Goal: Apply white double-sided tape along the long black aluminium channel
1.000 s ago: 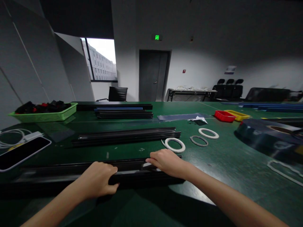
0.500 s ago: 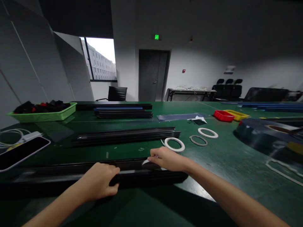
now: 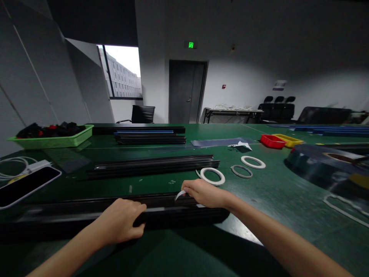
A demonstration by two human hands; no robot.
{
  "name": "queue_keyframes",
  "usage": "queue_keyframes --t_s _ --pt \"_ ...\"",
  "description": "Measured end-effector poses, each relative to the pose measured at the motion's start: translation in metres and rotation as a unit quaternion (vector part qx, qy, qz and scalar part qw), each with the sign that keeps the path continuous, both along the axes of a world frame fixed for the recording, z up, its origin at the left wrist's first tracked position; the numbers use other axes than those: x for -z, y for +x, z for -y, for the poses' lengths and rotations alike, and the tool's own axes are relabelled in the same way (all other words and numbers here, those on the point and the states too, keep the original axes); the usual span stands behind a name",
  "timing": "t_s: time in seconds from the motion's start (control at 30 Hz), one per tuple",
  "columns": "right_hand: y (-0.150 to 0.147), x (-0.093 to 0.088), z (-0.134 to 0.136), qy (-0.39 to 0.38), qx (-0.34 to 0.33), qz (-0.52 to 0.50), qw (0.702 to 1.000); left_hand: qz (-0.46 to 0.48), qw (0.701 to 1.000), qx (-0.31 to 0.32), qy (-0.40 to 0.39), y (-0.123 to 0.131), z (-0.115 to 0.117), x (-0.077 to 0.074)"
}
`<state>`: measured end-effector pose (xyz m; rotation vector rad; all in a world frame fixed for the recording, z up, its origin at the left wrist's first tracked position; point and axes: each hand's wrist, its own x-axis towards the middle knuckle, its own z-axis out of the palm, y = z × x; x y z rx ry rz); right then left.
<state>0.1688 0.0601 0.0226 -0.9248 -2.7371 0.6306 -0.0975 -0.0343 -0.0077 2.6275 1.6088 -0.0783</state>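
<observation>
My left hand [image 3: 123,220] is closed over a long black profile bar [image 3: 170,217] lying at the front of the green table [image 3: 198,252], its fingers and thumb wrapped around the near edge. Along the top of the bar runs a pale strip [image 3: 155,210]. Above the bar's right part, my right hand [image 3: 203,192] pinches a short piece of white tape [image 3: 180,194], whose loose end curls down to the left. Just behind that hand lies a white tape roll [image 3: 212,176], with a loose tail at its left.
Another black bar bundle [image 3: 155,166] lies behind, with more bars [image 3: 151,139] farther back. To the right are a thin ring [image 3: 241,171], a second white roll [image 3: 253,162], a red tray [image 3: 271,141] and a large dark roll [image 3: 314,165]. A phone [image 3: 29,186] and green basket [image 3: 54,142] stand left.
My right hand has shifted very slightly, and the tape's loose end has turned upward and curls more. My left hand stays in place on the bar.
</observation>
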Motion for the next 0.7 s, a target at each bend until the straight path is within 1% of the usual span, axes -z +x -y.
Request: queue_keyframes --t_s 0.4,0.5,0.6,0.7 --pt "-0.001 0.002 0.0 -0.009 0.033 0.012 0.999 0.004 1.0 0.009 0.017 -0.001 -0.001 0.001" --pt "-0.001 0.001 0.001 -0.002 0.034 0.015 0.999 -0.003 0.999 0.012 0.031 0.005 0.002 0.001" --pt "-0.001 0.0 0.002 0.002 0.029 0.011 1.0 -0.006 0.998 0.031 0.051 0.013 0.005 0.001" --pt "-0.001 -0.003 0.004 -0.005 0.032 0.009 0.999 -0.009 0.997 0.044 0.055 0.017 0.005 0.003"
